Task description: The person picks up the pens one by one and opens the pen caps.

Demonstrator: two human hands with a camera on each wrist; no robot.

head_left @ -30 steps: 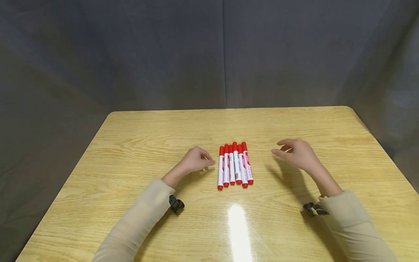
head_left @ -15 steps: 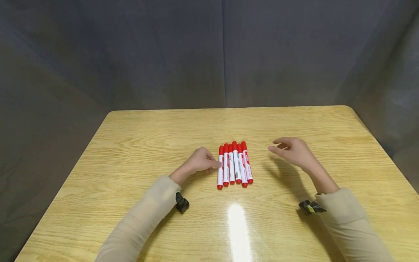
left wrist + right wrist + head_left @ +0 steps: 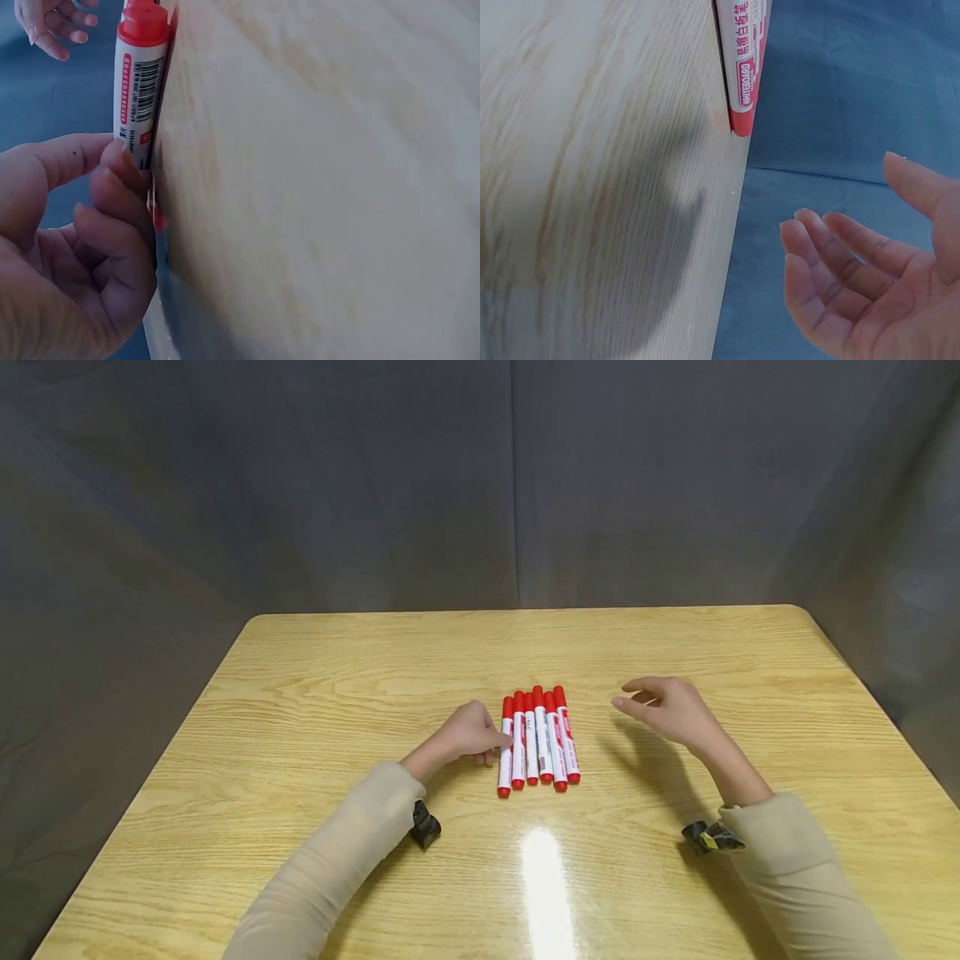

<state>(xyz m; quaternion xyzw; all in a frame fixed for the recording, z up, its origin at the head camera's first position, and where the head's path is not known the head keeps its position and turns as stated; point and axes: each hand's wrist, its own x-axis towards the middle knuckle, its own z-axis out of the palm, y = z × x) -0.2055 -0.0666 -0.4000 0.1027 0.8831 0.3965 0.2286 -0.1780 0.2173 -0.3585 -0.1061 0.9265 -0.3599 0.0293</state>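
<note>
Several whiteboard markers point(image 3: 543, 747) with white barrels and red caps lie side by side near the middle of the table. My left hand point(image 3: 471, 732) is at the leftmost marker point(image 3: 505, 774), thumb over its barrel and fingers curled at its side. In the left wrist view that hand's thumb and index finger pinch the marker point(image 3: 140, 90), covering part of its barrel. To the right of the row, my right hand point(image 3: 671, 710) hovers above the table, fingers loosely bent and holding nothing. The right wrist view shows the rightmost marker point(image 3: 742, 75) apart from that hand.
The wooden table point(image 3: 360, 652) has rounded far corners, with a bright reflection near its front. Dark grey cloth point(image 3: 375, 485) hangs behind it and along both sides. A black wrist device point(image 3: 426, 825) sits at the left cuff, another device point(image 3: 712, 837) at the right.
My left hand has moved right, from beside the row onto the leftmost marker, and its fingers have closed there. My right hand has drifted slightly left. The markers lie as before.
</note>
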